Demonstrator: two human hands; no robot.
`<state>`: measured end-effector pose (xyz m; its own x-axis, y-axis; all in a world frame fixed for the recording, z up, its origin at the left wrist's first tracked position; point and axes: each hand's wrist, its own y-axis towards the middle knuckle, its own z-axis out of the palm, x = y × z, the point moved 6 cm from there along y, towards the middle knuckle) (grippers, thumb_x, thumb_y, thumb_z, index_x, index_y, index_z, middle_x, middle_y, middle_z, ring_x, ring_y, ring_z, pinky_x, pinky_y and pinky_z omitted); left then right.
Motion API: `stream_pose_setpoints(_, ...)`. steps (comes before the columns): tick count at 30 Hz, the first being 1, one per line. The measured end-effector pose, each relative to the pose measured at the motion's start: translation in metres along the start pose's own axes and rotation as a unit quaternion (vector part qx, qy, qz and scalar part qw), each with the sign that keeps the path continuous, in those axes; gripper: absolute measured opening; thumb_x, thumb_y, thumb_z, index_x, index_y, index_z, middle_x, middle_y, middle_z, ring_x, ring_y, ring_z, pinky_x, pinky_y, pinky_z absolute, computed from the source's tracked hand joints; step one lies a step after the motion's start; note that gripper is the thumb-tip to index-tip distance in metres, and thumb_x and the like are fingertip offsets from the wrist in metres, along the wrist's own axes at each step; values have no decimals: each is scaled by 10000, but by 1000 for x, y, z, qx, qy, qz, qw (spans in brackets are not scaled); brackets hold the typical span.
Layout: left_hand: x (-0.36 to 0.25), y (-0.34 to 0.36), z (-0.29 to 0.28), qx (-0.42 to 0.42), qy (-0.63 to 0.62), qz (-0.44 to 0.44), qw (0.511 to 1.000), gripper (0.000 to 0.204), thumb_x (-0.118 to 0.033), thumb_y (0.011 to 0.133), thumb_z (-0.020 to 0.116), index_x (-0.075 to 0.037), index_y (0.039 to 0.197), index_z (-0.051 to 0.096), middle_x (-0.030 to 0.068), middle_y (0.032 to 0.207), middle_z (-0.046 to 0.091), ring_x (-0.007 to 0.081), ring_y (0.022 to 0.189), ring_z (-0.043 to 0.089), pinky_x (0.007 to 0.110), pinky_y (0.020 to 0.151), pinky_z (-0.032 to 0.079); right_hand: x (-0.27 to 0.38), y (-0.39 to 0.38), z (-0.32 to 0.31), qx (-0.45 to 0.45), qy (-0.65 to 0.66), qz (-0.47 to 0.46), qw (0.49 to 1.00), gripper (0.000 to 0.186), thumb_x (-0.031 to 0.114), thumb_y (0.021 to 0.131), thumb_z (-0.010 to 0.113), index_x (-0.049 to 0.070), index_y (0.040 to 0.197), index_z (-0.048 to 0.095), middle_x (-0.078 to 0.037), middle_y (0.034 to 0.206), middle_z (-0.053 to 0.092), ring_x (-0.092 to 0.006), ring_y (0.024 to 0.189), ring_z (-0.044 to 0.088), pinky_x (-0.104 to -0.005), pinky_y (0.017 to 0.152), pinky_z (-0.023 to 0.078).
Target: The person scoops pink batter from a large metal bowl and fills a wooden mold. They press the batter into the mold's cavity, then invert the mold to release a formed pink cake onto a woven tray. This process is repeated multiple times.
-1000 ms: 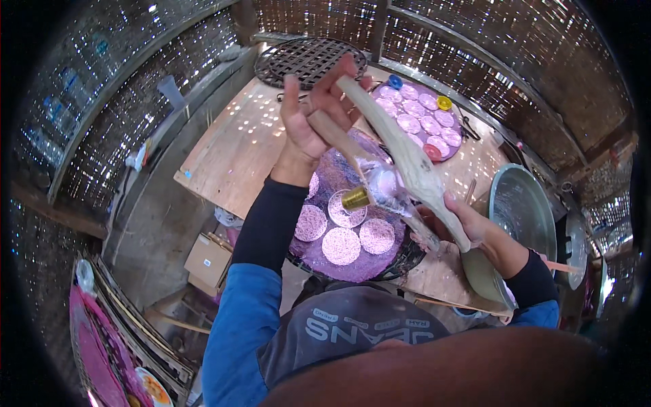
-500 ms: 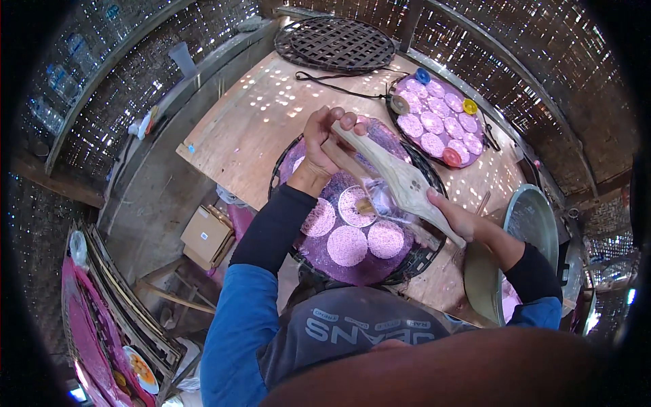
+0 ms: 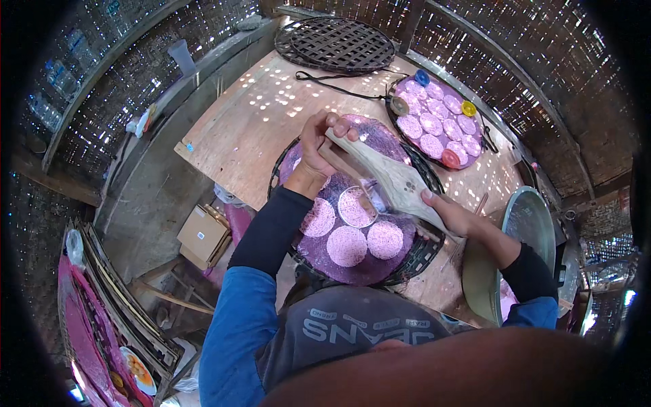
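Observation:
Between my two hands stretches a long, pale, cloth-like piece point(image 3: 393, 178) with a small dark mark, slanting over a round tray. My left hand point(image 3: 316, 146) is closed around its far left end, together with what looks like a flat wooden piece point(image 3: 344, 161) below. My right hand point(image 3: 453, 214) grips the near right end, thumb on top. Under it sits something clear and shiny, partly hidden. A thin ring point(image 3: 341, 212) surrounds one pink grainy disc point(image 3: 357, 203). Other pink discs point(image 3: 346, 246) lie around it on purple mesh point(image 3: 359, 273) in the black woven tray point(image 3: 432, 252).
Another tray of pink discs point(image 3: 432, 123) stands far right, with coloured round pieces at its rim. A dark woven lid point(image 3: 336, 44) lies at the back of the wooden table point(image 3: 237, 129). A large green basin point(image 3: 481, 285) is at right, a cardboard box point(image 3: 203, 234) at left.
The pale piece has tilted, showing more of its broad face. My right hand has shifted slightly left, and my left hand dropped a little at the far end. The discs stay put.

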<state>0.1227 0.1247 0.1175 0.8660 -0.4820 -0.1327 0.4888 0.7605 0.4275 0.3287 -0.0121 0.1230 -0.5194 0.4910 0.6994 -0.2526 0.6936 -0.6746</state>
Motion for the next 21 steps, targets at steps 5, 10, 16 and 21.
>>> stream_pose_setpoints(5,-4,15,62,87,94,-44,991,408,-457,893,428,-100,1069,518,34,866,527,242,917,518,401,820,434,-13,0,-4,-59,13,-131,990,677,552,905,320,-60,1017,585,-131,891,619,-153,789,575,-282,713,455)
stream_pose_setpoints(10,-3,-4,75,71,267,-86,957,726,-633,830,401,-121,1341,330,145,1218,460,299,1116,469,385,956,358,-1,-36,-3,-97,145,-207,963,598,483,926,334,-55,1041,571,-109,900,620,-160,809,570,-285,738,452)
stream_pose_setpoints(16,31,-29,89,140,811,14,568,544,-304,636,754,-33,1068,566,137,1065,592,237,982,573,329,876,432,33,-28,16,-53,59,-194,978,584,454,952,274,-40,1178,488,-95,992,603,-153,867,577,-265,799,450)
stream_pose_setpoints(21,-2,-41,86,-109,664,84,735,373,-84,587,758,7,911,596,89,903,634,162,792,622,297,718,505,10,16,23,-110,162,-284,939,398,251,903,470,-10,1204,485,-95,1110,571,-189,975,551,-321,878,426)
